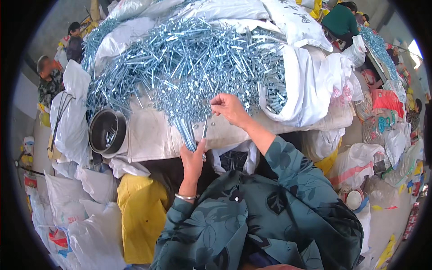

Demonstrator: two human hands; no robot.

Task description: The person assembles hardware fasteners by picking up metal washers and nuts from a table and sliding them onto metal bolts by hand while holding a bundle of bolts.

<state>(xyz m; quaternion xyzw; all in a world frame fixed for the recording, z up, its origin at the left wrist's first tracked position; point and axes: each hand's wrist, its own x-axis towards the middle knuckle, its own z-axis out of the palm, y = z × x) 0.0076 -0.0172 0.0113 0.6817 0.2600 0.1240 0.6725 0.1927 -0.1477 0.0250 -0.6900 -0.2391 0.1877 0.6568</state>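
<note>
1. A broad worktable, draped in an off-white cloth (150,141) whose front edge hangs creased.
2. Across its middle and far part, a tangled heap of long, silvery-blue metal rods (184,45), lying at all angles.
3. Nearer the front, a loose spread of small nuts (202,90), touching the heap.
4. On the right, a white sack (308,90), its mouth folded back around short metal pieces (275,92).
5. Along the far side, filled white sacks (299,22).
6. At the front left corner, a dark round pan (94,130) with a few metal pieces inside; its support is hidden.

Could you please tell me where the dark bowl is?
In the head view, the dark bowl sits at left, between a white sack and beige cloth.
</note>
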